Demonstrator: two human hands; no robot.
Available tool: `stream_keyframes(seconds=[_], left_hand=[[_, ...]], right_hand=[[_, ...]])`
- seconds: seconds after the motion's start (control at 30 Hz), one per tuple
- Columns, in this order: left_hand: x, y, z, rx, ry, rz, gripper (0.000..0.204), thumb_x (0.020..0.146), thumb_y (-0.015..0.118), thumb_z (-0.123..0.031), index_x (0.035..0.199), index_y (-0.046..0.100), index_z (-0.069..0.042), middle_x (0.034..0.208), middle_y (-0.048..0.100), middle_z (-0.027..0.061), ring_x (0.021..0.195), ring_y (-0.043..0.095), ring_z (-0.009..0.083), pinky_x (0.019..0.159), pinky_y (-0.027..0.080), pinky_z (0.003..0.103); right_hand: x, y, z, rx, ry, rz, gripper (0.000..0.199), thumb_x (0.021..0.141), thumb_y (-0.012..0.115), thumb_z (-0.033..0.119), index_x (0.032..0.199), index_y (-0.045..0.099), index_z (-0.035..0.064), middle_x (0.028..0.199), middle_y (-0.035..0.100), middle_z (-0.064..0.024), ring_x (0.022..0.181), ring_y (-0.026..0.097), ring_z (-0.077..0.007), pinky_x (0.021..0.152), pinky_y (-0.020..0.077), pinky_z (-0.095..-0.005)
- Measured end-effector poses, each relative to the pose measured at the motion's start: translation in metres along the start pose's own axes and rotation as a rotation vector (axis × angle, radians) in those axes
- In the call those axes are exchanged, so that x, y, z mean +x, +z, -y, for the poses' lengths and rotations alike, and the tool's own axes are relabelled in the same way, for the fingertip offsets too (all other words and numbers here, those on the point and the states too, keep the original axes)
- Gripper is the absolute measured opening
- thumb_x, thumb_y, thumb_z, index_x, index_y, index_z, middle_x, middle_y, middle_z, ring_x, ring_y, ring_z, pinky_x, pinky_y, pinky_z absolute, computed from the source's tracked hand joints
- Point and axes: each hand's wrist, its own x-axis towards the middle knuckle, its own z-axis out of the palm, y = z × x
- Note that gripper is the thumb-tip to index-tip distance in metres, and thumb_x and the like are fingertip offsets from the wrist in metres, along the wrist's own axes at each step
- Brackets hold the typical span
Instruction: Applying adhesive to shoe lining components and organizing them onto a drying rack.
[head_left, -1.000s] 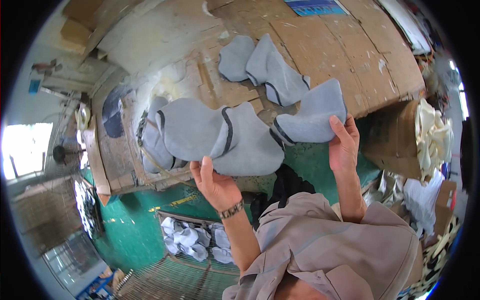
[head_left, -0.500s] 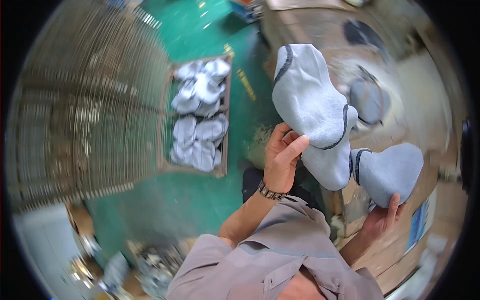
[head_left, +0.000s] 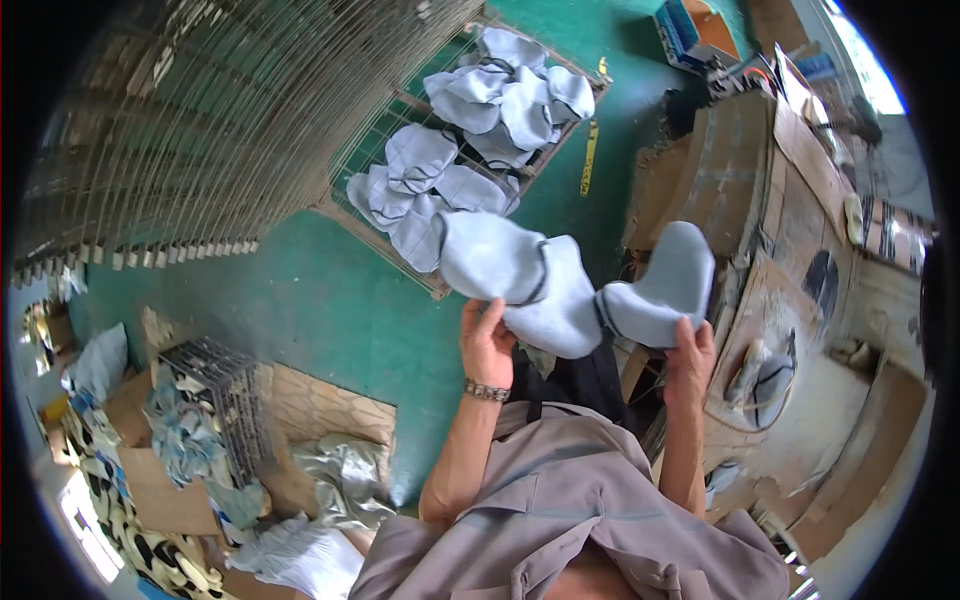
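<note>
Between my hands stretches a joined run of light grey, sock-shaped fabric pieces with dark edging. My left hand (head_left: 485,340) pinches the left fabric pieces (head_left: 500,260) at their lower edge, thumb on top. A further fabric piece (head_left: 665,285), bent like a boot, is gripped near its lower corner by my right hand (head_left: 690,355). The pieces hang in the air, and their undersides are hidden. Just beyond my left hand lie several similar grey fabric pieces (head_left: 420,160), loosely heaped on a low wire rack (head_left: 335,205).
A tall wire rack (head_left: 250,120) fills the upper left. To my right stands a worn worktable (head_left: 730,385) covered with cardboard, a round grey piece (head_left: 770,385) on it. A dark crate (head_left: 215,365) of cloth scraps and flat cardboard (head_left: 335,405) lie lower left. Far off sits a blue box (head_left: 690,35).
The view has turned, bringing the wire rack nearer the middle. Both hands have swung left, away from the worktable toward the rack, still holding the grey fabric pieces.
</note>
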Motion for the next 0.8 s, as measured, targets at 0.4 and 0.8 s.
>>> stream_keyframes(seconds=[0.4, 0.8], left_hand=[[0.314, -0.145, -0.087, -0.171, 0.423, -0.391, 0.029, 0.095, 0.068, -0.021, 0.118, 0.053, -0.011, 0.115, 0.063, 0.0061, 0.100, 0.062, 0.0208, 0.085, 0.053, 0.042], [0.717, -0.393, -0.061, -0.218, 0.294, -0.643, 0.033, 0.099, 0.064, -0.027, 0.121, 0.057, -0.003, 0.123, 0.061, 0.0077, 0.117, 0.058, 0.0259, 0.108, 0.045, 0.055]], right_hand=[[0.294, 0.381, -0.205, -0.523, 0.189, 0.662, 0.045, 0.082, 0.081, 0.042, 0.098, 0.060, 0.0062, 0.090, 0.058, -0.0005, 0.084, 0.055, -0.0108, 0.069, 0.0443, -0.0281], [0.528, 0.601, -0.565, -0.876, 0.617, 0.836, 0.102, 0.087, 0.051, 0.076, 0.159, 0.023, 0.0089, 0.164, 0.023, -0.0185, 0.147, 0.024, -0.0492, 0.115, 0.0268, -0.0689]])
